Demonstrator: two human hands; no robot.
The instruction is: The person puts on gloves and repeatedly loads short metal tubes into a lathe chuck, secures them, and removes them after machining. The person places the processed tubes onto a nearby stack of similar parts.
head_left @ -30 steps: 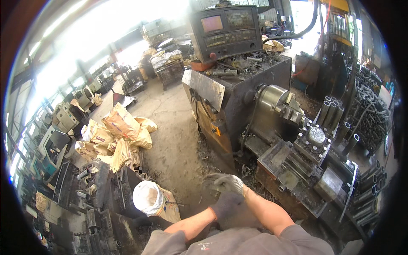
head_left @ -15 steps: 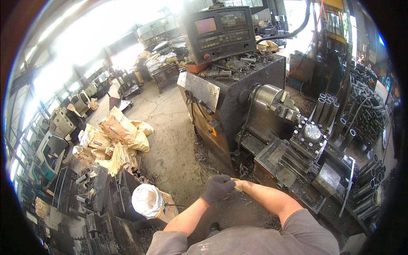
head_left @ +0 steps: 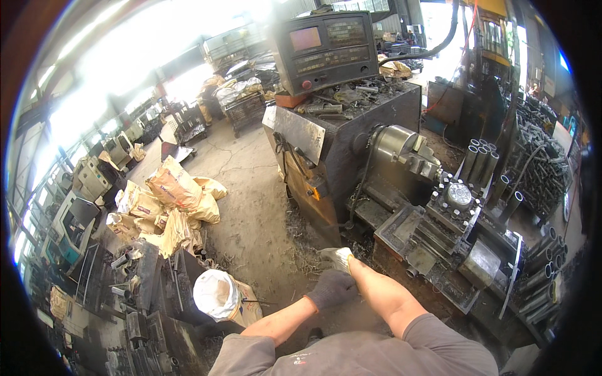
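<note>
My left hand (head_left: pixel 332 289) wears a dark grey work glove and is curled in against the inner side of my right wrist. What its fingers hold, if anything, is hidden. Just beyond it, my right hand (head_left: pixel 337 257) is in a pale glove with greyish finger ends, its fingers stretched toward the left. The glove's light cuff ends at the wrist and the forearm above is bare. Both hands are in front of my body, to the left of a lathe (head_left: pixel 401 147) with a metal chuck (head_left: pixel 396 143) and a tool post (head_left: pixel 459 195).
A white-lined sack (head_left: pixel 216 294) stands at lower left, with crumpled paper sacks (head_left: pixel 179 188) beyond it. A control panel (head_left: pixel 326 47) tops the lathe. Metal tubes (head_left: pixel 481 160) stand at the right, near a heap of metal parts (head_left: pixel 542 169). Metal shavings litter the floor (head_left: pixel 251 207).
My right hand has come out from behind the left and now shows its pale glove, further up the view. My left hand has shifted slightly down and right, toward the right wrist.
</note>
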